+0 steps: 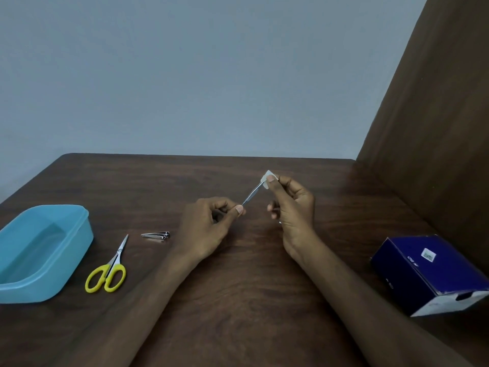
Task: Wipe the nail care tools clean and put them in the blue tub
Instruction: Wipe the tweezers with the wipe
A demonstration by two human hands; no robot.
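Now left hand (pixel 209 221) pinches metal tool (pixel 252 195), right hand (pixel 291 205) pinches wipe (pixel 267 178) w/ tool tip.

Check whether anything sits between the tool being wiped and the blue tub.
Partly. The tool is held above the table between the left hand and right hand. On the way left to the tub lie the clippers and scissors, both flat on the table, so a lifted carry should pass over them.
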